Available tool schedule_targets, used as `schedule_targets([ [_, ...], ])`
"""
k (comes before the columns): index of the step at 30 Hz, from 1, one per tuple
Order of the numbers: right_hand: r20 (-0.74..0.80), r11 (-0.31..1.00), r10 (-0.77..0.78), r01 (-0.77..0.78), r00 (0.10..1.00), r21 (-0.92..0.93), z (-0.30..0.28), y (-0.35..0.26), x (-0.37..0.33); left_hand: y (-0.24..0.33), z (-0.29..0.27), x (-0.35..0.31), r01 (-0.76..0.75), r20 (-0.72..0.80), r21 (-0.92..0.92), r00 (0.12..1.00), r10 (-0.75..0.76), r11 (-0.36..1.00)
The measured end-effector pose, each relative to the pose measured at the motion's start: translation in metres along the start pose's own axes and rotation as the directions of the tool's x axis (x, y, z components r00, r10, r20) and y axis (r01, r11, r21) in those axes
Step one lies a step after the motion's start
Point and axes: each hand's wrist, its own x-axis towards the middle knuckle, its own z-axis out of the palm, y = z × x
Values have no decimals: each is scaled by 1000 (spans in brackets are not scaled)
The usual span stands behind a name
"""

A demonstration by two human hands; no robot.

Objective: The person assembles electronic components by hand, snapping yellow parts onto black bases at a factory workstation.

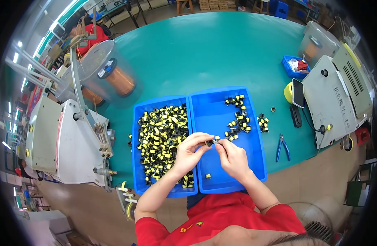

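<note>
My left hand (189,152) pinches a small black coil bobbin (209,143) between thumb and fingertips. Close against it, my right hand (234,160) has its fingers closed on something small and greyish that I cannot make out. Both hands meet above the inner walls of two blue trays. The left tray (136,143) is heaped with coil bobbins (164,131), black with yellow tape round them. In the right tray (213,107), more of the same bobbins (240,119) lie along the far right part, and a single one (208,176) rests near the front.
Blue-handled cutters (282,148), a phone (298,93) on a stand and a few loose bobbins (263,123) lie right of the trays. Winding machines (79,139) flank both sides, with copper wire spools (120,80) at the left. A small blue box (294,74) stands far right.
</note>
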Motion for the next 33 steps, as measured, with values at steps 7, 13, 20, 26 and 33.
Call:
schedule_targets([
  [7,-25,1000,2,-2,1000,12,-2,-1,1,-3,3,-2,-29,-33,10,999,29,1000],
  [13,-55,997,-47,43,997,-71,-1,3,-1,-2,4,-1,59,-6,-99,998,-60,993],
  [20,-60,991,-93,87,994,-100,-2,1,-2,-4,0,3,159,45,-202,987,-153,966],
  [26,-10,998,-57,57,998,-3,-2,2,-2,-14,-9,3,310,136,-355,951,-279,882],
  [33,3,996,-67,66,998,58,-4,0,-2,-6,-10,7,465,272,-534,885,-377,706],
])
